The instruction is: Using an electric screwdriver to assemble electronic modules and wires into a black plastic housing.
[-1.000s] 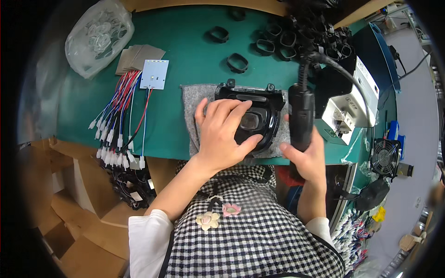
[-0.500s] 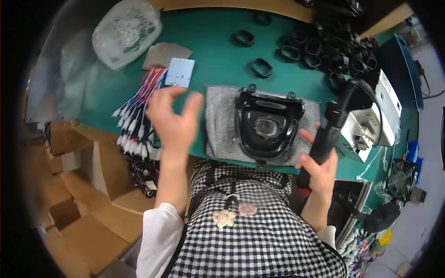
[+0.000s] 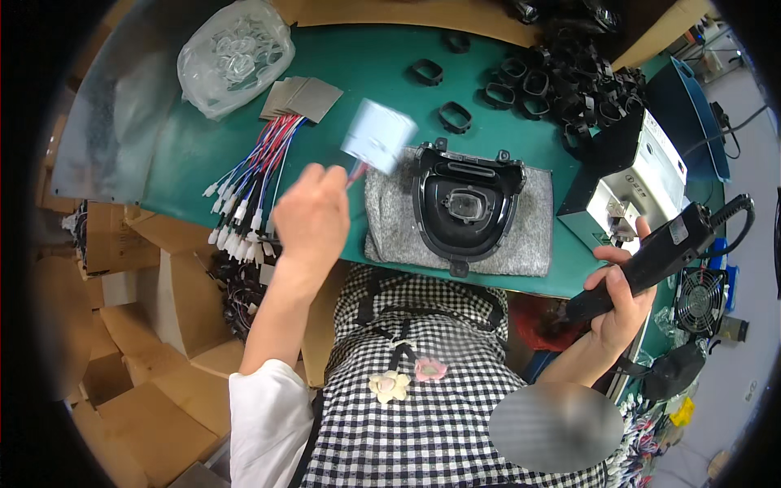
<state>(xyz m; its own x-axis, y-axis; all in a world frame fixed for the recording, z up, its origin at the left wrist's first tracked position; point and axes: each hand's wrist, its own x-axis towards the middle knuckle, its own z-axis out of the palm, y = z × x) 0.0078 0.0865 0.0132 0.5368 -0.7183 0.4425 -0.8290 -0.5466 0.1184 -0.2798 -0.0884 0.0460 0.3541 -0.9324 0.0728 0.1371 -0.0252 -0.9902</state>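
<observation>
Left hand closed on board by its wires, now lifted from beside stack | right hand round tool, swung outward | hands apart | housing between them, clear of tool

Blurred white board, wires partly hidden by left grip

Grn worktop, brn cardbd boxes lower L, gry surface R
</observation>
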